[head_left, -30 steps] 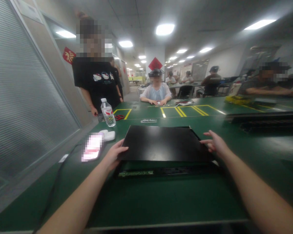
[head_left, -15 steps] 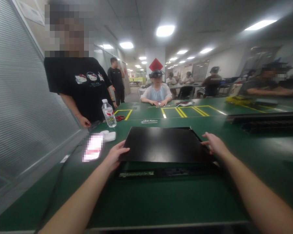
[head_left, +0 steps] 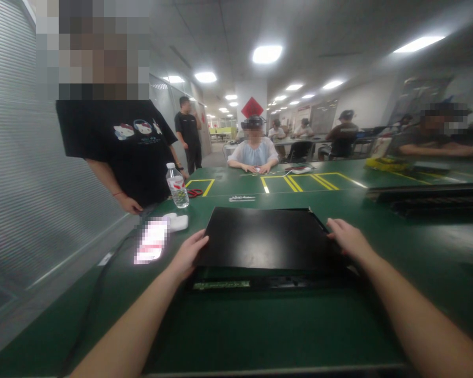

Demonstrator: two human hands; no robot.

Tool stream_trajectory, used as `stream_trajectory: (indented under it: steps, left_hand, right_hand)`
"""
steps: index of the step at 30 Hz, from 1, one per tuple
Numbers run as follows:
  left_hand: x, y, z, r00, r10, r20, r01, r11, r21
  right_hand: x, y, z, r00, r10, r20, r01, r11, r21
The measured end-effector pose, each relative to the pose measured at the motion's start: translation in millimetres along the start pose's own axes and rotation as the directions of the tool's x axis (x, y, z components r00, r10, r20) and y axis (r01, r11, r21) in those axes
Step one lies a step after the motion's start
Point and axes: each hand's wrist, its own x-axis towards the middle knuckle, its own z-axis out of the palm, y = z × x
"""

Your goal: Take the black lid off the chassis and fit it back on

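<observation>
A flat black panel point(head_left: 260, 239) lies slightly tilted over a dark casing, its near edge raised above it. Below that edge shows the casing's black front strip point(head_left: 284, 282), with a green circuit board point(head_left: 220, 285) at its left part. My left hand point(head_left: 191, 252) grips the panel's left edge, thumb on top and the other fingers out of sight beneath. At the right edge, my right hand point(head_left: 349, 239) is curled against the panel's side, its fingertips partly hidden.
On the green table point(head_left: 276, 331) stand a water bottle point(head_left: 177, 186), a lit phone point(head_left: 153, 240), a white case point(head_left: 178, 223) and red scissors point(head_left: 195, 192). Long black parts point(head_left: 429, 200) lie at the right. A person point(head_left: 118, 142) stands at the left; another point(head_left: 254, 152) sits opposite.
The panel's near edge has come slightly lower and closer to the front strip. My right fingers have drawn in against its right side. The standing person has leaned nearer.
</observation>
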Motion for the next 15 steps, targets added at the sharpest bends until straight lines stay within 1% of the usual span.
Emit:
stream_trajectory:
  steps: [5, 9, 15]
  left_hand:
    - [0.7, 0.7, -0.5, 1.0, 0.027, 0.009, -0.027, 1.0, 0.002]
    - [3.5, -1.2, -3.1, 0.999, 0.03, -0.012, -0.03, 1.0, -0.004]
    - [7.4, -3.6, -6.0, 0.999, -0.007, -0.032, 0.007, 1.0, -0.011]
  right_hand:
    - [-0.3, -2.4, -0.7, 0.998, -0.044, -0.047, 0.04, 0.997, -0.069]
    - [0.0, -2.5, -1.3, 0.998, -0.048, -0.042, 0.044, 0.995, -0.094]
    - [2.9, 2.0, -3.0, 1.0, -0.002, -0.016, 0.001, 1.0, -0.025]
